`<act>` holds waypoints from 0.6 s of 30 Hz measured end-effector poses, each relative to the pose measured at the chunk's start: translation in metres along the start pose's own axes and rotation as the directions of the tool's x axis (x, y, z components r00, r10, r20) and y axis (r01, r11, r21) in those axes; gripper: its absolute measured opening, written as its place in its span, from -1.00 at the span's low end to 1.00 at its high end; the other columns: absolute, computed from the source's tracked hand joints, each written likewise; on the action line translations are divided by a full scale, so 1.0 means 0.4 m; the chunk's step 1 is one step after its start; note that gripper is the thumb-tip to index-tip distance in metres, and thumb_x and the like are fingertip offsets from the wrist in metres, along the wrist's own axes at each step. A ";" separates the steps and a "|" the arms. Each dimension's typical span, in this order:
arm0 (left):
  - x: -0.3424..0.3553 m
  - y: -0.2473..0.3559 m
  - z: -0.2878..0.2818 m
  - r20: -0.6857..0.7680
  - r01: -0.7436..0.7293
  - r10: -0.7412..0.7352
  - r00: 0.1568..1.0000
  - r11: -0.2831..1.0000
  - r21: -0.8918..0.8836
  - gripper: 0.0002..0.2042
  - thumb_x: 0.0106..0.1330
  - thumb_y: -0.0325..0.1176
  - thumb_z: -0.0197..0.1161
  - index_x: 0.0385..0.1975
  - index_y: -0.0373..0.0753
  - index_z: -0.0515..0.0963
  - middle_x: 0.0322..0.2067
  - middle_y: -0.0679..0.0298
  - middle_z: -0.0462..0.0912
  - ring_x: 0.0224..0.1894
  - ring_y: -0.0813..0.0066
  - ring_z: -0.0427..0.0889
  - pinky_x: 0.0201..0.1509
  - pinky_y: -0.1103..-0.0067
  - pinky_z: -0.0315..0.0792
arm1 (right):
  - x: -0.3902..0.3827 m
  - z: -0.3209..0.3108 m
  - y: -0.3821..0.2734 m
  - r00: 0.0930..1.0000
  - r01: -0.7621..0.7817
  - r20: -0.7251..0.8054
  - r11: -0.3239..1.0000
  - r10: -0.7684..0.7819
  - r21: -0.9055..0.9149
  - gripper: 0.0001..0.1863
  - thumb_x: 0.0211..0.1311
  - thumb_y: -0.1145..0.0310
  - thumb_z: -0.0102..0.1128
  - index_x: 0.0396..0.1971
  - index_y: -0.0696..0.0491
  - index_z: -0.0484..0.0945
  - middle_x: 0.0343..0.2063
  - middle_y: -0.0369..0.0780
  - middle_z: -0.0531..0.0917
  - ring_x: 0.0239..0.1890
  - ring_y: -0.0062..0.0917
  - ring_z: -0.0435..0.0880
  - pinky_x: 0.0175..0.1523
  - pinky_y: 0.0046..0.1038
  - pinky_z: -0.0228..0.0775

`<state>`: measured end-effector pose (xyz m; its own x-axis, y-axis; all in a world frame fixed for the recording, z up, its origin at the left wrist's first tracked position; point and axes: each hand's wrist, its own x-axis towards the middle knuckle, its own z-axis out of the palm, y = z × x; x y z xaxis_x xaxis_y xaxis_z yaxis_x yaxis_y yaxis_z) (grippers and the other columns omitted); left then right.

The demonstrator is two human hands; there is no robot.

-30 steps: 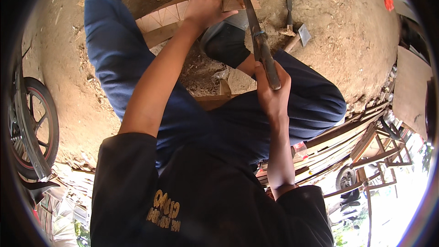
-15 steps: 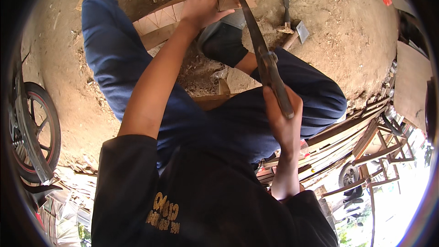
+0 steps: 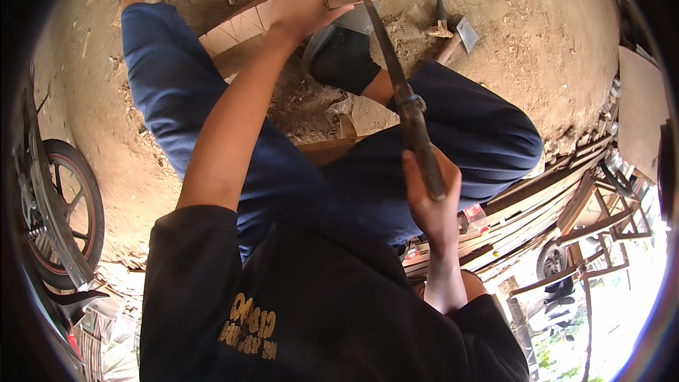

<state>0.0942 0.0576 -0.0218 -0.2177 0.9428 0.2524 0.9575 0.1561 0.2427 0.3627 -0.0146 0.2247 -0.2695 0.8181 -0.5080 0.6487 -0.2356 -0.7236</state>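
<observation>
My left hand (image 3: 300, 8) grips a pale wooden piece (image 3: 244, 22) that lies on the dirt ground between my feet. My right hand (image 3: 431, 201) is closed on the dark handle of a long-bladed chopping knife (image 3: 396, 81). The blade runs up from my fist and its tip is at the right end of the wooden piece, beside my left hand. I sit low with both knees in dark blue trousers spread apart. My grey shoe (image 3: 346, 28) is planted just below the wood.
A hammer and a small hatchet (image 3: 453, 28) lie on the dirt at upper right. A motorcycle wheel (image 3: 67, 219) stands at the left. Stacked wooden slats and frames (image 3: 559, 198) fill the right side. Wood chips litter the ground.
My right hand has drawn back toward my body along with the knife handle, and the blade now reaches the wood at a steeper slant. My left hand stays on the wooden piece.
</observation>
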 end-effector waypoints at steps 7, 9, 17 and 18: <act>-0.003 -0.006 -0.011 0.016 -0.025 0.025 1.000 1.000 0.018 -0.26 0.05 0.44 0.22 -0.26 -0.27 0.47 -0.44 0.05 0.66 -0.32 0.12 0.71 -0.15 0.30 0.56 | -0.007 0.001 -0.014 0.999 0.036 0.030 0.999 -0.035 -0.015 -0.77 0.28 0.50 0.18 -0.57 0.17 0.41 -0.76 -0.26 0.43 -0.68 -0.75 0.32 -0.56 -0.48 0.18; 0.006 -0.001 -0.019 0.078 -0.014 0.013 0.997 1.000 0.014 -0.26 0.06 0.44 0.21 -0.26 -0.28 0.48 -0.42 0.04 0.66 -0.30 0.12 0.71 -0.13 0.30 0.56 | -0.026 -0.019 -0.005 1.000 0.005 0.029 1.000 -0.004 -0.010 -0.77 0.28 0.50 0.18 -0.57 0.18 0.41 -0.76 -0.26 0.43 -0.68 -0.75 0.32 -0.56 -0.47 0.18; 0.015 -0.002 -0.014 0.102 0.013 -0.013 0.995 1.000 0.004 -0.27 0.06 0.43 0.23 -0.31 -0.28 0.47 -0.46 0.06 0.66 -0.36 0.13 0.70 -0.17 0.31 0.57 | -0.026 -0.015 -0.034 0.999 0.022 0.041 1.000 -0.022 0.008 -0.76 0.26 0.50 0.19 -0.58 0.17 0.39 -0.79 -0.23 0.42 -0.72 -0.71 0.32 -0.56 -0.46 0.18; 0.013 -0.009 -0.013 0.042 -0.031 0.030 0.999 1.000 0.007 -0.28 0.05 0.43 0.23 -0.32 -0.28 0.47 -0.48 0.07 0.65 -0.38 0.13 0.70 -0.18 0.31 0.57 | -0.023 -0.016 -0.041 0.999 0.028 0.037 0.999 -0.029 0.018 -0.76 0.26 0.50 0.19 -0.58 0.17 0.39 -0.79 -0.23 0.41 -0.72 -0.70 0.33 -0.56 -0.46 0.18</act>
<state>0.0886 0.0605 -0.0164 -0.1803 0.9586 0.2202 0.9649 0.1290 0.2286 0.3592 -0.0151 0.2442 -0.3138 0.8048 -0.5038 0.6277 -0.2223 -0.7461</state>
